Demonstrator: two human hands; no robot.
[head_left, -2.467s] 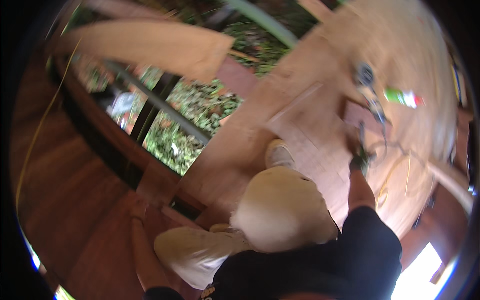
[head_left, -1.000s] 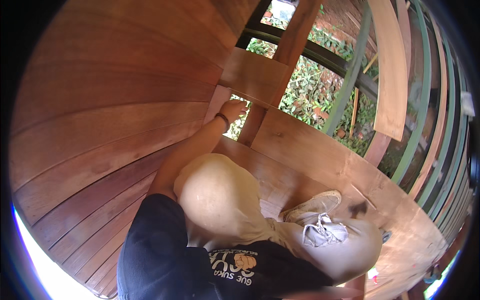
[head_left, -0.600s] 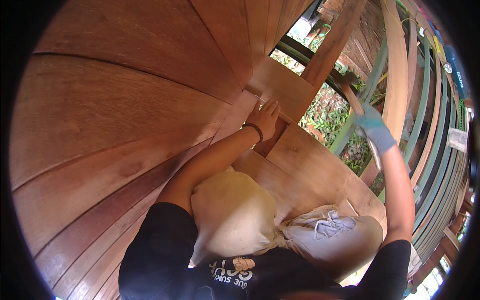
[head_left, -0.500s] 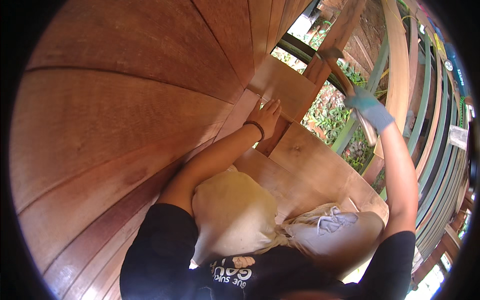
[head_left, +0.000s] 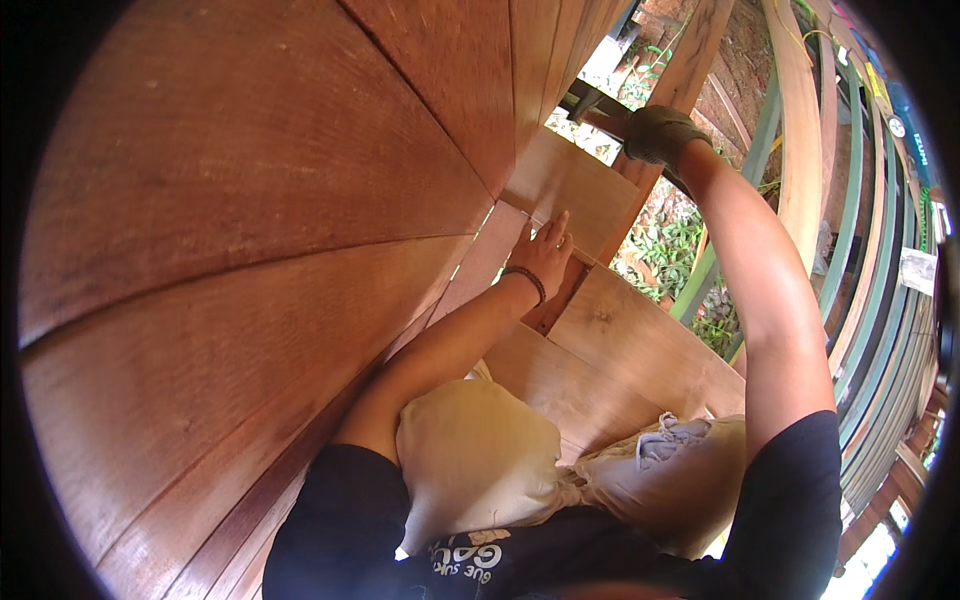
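My left hand, bare with a dark beaded bracelet, lies with its fingers stretched out across the near edge of a short brown board. That board butts against the wooden plank wall on my left. Beyond the board's far right corner, my gloved right hand is closed around a hammer. Its head is at the board's far edge, beside a dark beam; most of the handle is hidden by the glove. Between my left hand and the larger floorboard, a gap shows a reddish joist.
Open gaps between the joists show green plants and soil below. A reddish beam runs away from me beyond the board. Long stacked timber strips curve along the right side. My knees rest over the near floorboards.
My right hand has swung the hammer forward and left, from beside the gap to the board's far edge. My left hand stays on the board, shifted slightly in the picture.
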